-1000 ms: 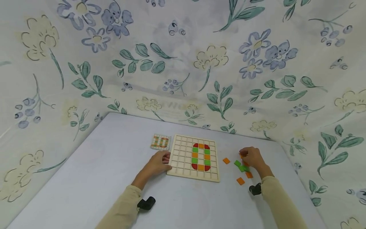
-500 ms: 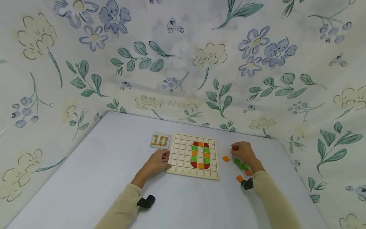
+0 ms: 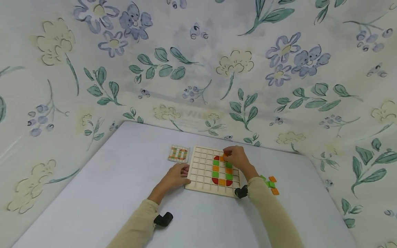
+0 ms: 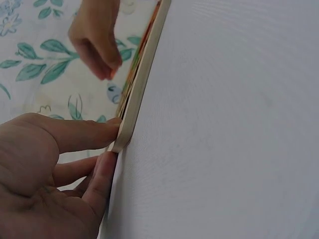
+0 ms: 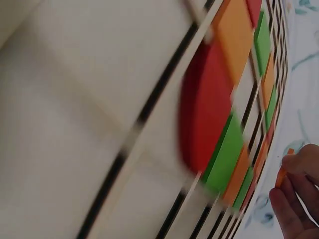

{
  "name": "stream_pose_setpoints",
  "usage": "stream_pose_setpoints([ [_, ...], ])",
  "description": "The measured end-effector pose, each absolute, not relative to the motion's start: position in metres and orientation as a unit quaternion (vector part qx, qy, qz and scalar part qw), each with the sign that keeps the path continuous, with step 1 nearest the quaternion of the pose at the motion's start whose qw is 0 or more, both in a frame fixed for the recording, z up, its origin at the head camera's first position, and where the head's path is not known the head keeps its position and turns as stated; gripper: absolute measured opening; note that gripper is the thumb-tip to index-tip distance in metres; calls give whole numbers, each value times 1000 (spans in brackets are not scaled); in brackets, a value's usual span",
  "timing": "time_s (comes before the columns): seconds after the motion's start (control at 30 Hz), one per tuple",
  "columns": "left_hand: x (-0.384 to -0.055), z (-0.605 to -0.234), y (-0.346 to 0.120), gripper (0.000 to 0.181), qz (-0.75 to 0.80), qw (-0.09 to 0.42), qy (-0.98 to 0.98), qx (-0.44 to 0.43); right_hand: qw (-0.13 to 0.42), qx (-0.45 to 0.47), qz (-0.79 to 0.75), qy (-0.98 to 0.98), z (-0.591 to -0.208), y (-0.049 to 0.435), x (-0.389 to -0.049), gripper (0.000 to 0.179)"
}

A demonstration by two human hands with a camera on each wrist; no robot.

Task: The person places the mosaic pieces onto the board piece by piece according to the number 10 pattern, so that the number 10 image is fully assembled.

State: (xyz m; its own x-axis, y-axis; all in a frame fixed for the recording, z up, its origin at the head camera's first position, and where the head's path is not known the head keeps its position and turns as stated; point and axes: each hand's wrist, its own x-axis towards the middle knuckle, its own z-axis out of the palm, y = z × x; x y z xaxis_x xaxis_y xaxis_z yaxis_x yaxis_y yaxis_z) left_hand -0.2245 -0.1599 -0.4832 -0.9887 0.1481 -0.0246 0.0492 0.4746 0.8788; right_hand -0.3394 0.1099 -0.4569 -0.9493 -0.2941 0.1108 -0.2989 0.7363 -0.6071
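A wooden grid board [image 3: 200, 168] lies on the table, red, green and orange tiles forming a zero-shaped ring on its right half. At the board's left edge my left hand [image 3: 175, 176] pinches the rim, thumb on top and fingers at the side and below, as the left wrist view shows. Above the ring's upper right part, my right hand [image 3: 238, 158] holds a small orange tile [image 5: 282, 174] between thumb and fingers. That hand covers the ring's top right corner in the head view.
Left of the board's far corner lies a small pattern card [image 3: 179, 154] with a coloured grid. Loose green and orange tiles [image 3: 271, 185] lie right of the board, partly behind the right forearm. Floral cloth [image 3: 186, 69] rises behind the table.
My right hand has moved left from the loose tiles to over the board, carrying an orange tile. The left hand keeps its hold on the board's edge.
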Motion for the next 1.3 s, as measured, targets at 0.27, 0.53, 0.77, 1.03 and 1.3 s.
stream_pose_setpoints([
  [0.27,-222,-482,-160,59,511,51,856,56,-12,233,335,-913,-458,59,-341,31],
  [0.53,-223,-481,-158,59,511,55,856,62,-23,276,321,-906,-464,23,-344,29],
  [0.77,-222,-480,-156,59,512,59,855,58,4,305,311,-900,-467,11,-340,28],
  [1.03,-221,-479,-158,58,512,59,855,60,6,284,308,-908,-463,5,-340,27],
  [1.3,-221,-480,-163,58,510,63,856,52,-2,294,285,-912,-464,0,-341,23],
])
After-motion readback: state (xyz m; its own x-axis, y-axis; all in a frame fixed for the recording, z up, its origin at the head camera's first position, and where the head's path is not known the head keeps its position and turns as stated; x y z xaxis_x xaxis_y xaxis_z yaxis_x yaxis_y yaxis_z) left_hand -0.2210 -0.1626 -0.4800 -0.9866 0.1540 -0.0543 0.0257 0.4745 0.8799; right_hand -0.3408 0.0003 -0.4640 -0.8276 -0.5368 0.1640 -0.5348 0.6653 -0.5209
